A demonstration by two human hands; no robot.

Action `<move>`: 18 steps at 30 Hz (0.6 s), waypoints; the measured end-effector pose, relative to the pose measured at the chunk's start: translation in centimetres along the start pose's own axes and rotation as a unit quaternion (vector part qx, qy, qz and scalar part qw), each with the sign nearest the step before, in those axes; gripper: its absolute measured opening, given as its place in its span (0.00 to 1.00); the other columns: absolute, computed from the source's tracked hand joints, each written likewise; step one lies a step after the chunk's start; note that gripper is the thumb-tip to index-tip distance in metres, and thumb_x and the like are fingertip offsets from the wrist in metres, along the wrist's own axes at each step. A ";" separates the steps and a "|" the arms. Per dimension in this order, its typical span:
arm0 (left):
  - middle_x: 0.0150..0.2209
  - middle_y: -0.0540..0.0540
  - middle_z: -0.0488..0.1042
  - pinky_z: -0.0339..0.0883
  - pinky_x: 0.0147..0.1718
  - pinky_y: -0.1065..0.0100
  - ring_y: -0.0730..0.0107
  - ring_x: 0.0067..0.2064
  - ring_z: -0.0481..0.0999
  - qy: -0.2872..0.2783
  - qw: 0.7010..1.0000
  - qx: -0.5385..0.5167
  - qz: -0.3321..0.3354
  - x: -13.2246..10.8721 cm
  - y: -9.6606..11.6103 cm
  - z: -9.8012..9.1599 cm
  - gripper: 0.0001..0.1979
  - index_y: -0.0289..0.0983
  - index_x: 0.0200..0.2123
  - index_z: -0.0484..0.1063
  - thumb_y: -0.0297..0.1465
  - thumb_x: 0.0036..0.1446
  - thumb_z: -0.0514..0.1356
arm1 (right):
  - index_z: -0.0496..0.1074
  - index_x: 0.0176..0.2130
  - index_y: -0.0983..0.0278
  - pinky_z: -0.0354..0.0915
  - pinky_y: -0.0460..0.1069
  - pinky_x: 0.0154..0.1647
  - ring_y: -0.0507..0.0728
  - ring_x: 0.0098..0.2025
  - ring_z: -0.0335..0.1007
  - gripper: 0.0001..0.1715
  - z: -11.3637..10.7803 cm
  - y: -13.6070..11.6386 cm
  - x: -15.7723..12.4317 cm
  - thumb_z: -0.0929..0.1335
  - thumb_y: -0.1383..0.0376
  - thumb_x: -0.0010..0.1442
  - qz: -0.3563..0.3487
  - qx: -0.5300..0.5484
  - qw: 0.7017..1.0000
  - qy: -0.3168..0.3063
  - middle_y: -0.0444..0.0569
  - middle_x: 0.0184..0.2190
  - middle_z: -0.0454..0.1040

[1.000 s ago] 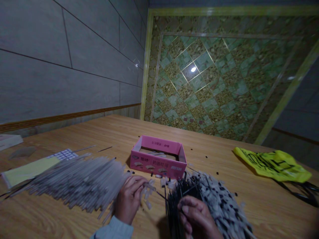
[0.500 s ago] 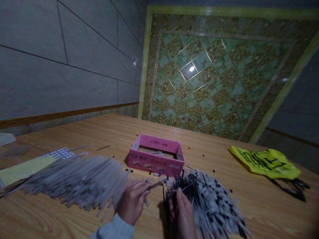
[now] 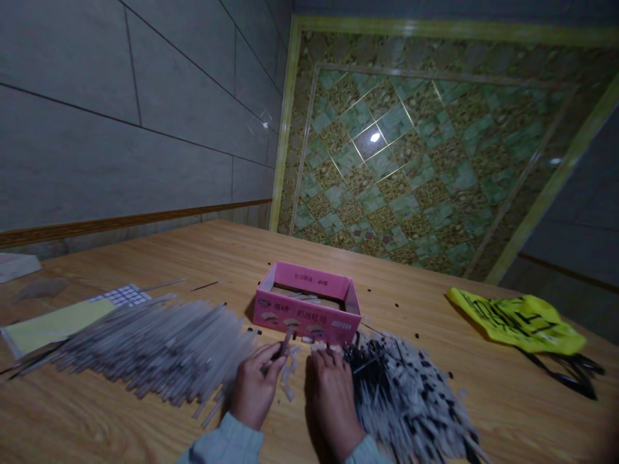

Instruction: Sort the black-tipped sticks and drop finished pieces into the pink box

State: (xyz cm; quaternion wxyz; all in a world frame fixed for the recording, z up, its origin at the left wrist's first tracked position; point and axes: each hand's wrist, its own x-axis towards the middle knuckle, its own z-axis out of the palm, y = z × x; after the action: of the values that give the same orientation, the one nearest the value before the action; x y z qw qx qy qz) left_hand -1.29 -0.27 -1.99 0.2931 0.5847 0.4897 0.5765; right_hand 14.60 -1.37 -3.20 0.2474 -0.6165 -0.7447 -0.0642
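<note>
My left hand (image 3: 255,386) pinches a thin grey tube (image 3: 286,340) that sticks up toward the pink box (image 3: 309,320). It sits at the right end of a wide pile of grey tubes (image 3: 149,348). My right hand (image 3: 333,396) lies palm down, fingers curled, at the left edge of a heap of black refills with grey caps (image 3: 406,399). Its fingertips touch small clear pieces (image 3: 316,348) in front of the box. What they hold, if anything, is hidden.
The wooden table (image 3: 232,258) meets a grey tiled wall on the left. A yellow bag with black print (image 3: 520,319) lies at the right. A yellow sheet (image 3: 53,319) and a white grid card (image 3: 120,295) lie at the far left. Small black bits dot the table.
My right hand moved left and forward off the black refills to the spot in front of the box. My left hand tilted its tube upward toward the box.
</note>
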 end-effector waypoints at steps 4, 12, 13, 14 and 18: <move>0.38 0.44 0.78 0.68 0.42 0.63 0.60 0.42 0.75 -0.004 0.999 0.022 0.024 -0.1 -0.3 -0.1 0.11 0.39 0.36 0.77 0.30 0.50 0.58 | 0.72 0.33 0.65 0.52 0.51 0.41 0.59 0.42 0.60 0.10 1.1 0.9 1.6 0.62 0.72 0.56 0.003 -0.039 0.999 -0.010 0.52 0.37 0.71; 0.38 0.44 0.78 0.69 0.41 0.63 0.60 0.41 0.75 -0.009 0.991 0.106 0.082 -0.2 -0.7 0.1 0.11 0.41 0.38 0.77 0.30 0.51 0.57 | 0.73 0.35 0.67 0.51 0.54 0.40 0.61 0.39 0.62 0.10 2.3 1.1 3.0 0.63 0.74 0.55 0.022 -0.080 0.997 -0.006 0.55 0.34 0.72; 0.38 0.44 0.78 0.69 0.41 0.63 0.61 0.41 0.75 -0.013 0.989 0.115 0.089 -0.3 -0.8 0.1 0.11 0.41 0.38 0.76 0.30 0.52 0.56 | 0.73 0.35 0.67 0.51 0.54 0.40 0.61 0.38 0.63 0.10 2.3 1.0 3.0 0.63 0.74 0.55 0.023 -0.082 0.996 -0.005 0.55 0.34 0.72; 0.38 0.44 0.78 0.69 0.41 0.63 0.61 0.41 0.75 -0.016 0.988 0.123 0.095 -0.3 -0.8 0.1 0.12 0.41 0.38 0.76 0.30 0.52 0.56 | 0.72 0.36 0.68 0.51 0.53 0.40 0.60 0.38 0.63 0.11 2.3 1.0 2.9 0.63 0.74 0.55 0.023 -0.083 0.996 -0.004 0.56 0.34 0.72; 0.38 0.44 0.78 0.69 0.41 0.64 0.62 0.41 0.75 -0.027 0.984 0.138 0.108 -0.3 -0.7 0.0 0.12 0.41 0.39 0.76 0.28 0.53 0.56 | 0.72 0.37 0.69 0.52 0.53 0.39 0.60 0.37 0.64 0.12 2.0 0.7 3.0 0.62 0.75 0.55 0.023 -0.086 0.996 -0.005 0.57 0.33 0.73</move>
State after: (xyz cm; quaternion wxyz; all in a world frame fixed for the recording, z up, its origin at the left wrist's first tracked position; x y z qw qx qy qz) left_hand -1.36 -0.34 -2.75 0.1588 0.6845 0.4899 0.5159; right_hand 14.36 2.22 -3.74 0.1917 -0.6531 -0.7229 -0.1191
